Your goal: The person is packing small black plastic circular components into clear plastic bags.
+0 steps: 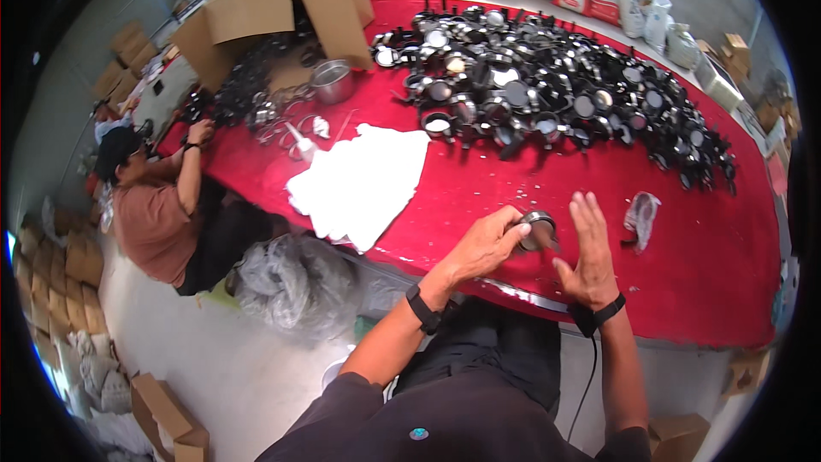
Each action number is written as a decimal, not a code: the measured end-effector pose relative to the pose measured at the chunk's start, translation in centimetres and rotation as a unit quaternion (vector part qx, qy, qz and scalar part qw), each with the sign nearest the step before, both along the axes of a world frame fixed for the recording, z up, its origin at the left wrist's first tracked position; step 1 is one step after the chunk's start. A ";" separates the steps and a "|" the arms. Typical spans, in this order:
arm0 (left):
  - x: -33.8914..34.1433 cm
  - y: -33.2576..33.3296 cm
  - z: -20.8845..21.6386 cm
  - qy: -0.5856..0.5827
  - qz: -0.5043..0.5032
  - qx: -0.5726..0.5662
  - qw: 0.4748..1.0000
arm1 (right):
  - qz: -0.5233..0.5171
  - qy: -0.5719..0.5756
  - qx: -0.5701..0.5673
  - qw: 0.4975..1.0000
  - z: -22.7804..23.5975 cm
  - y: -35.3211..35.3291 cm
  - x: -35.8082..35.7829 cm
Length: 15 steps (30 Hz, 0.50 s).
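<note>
My left hand [491, 244] is closed on a small round part with a metal rim [538, 221], held just above the near edge of the red-covered table. Its lower side is dark and partly hidden by my fingers, so its exact kind is unclear. My right hand [587, 252] is raised close to the part's right side, fingers stretched out and palm turned toward it, holding nothing that I can see. A crumpled clear plastic bag [641, 219] lies to the right of this hand. Beyond both hands spreads a large heap of similar round metal-and-black parts [515, 92].
The red table [718, 274] curves around in front of me. A white cloth [363, 180] lies left of my hands, with a metal pot [332, 81] and an open cardboard box [248, 13] farther back. At the left, another person [158, 214] sits handling dark parts. Plastic sheeting [295, 287] is bunched below.
</note>
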<state>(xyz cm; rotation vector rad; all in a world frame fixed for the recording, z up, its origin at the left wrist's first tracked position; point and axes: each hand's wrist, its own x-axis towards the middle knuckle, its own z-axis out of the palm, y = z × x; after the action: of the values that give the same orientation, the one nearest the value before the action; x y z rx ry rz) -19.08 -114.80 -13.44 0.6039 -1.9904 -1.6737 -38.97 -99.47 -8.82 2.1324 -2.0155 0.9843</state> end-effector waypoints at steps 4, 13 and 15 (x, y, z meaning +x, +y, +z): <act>3.9 0.6 0.7 0.030 -0.057 0.275 0.959 | 0.065 -0.005 -0.021 0.998 -3.4 -0.7 3.3; 9.4 -6.6 -0.7 -0.121 0.189 -0.399 0.889 | -0.017 -0.232 0.073 0.970 -4.7 0.6 7.3; 11.1 -11.2 -1.0 -0.247 0.242 -0.501 0.793 | -0.046 -0.315 0.077 0.945 -5.4 1.4 6.8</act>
<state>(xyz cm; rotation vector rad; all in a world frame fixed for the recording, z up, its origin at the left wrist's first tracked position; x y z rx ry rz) -7.95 -126.03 -14.40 1.0362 -2.3931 -0.0256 -32.16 -98.07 -14.20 1.9227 -2.4966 1.7173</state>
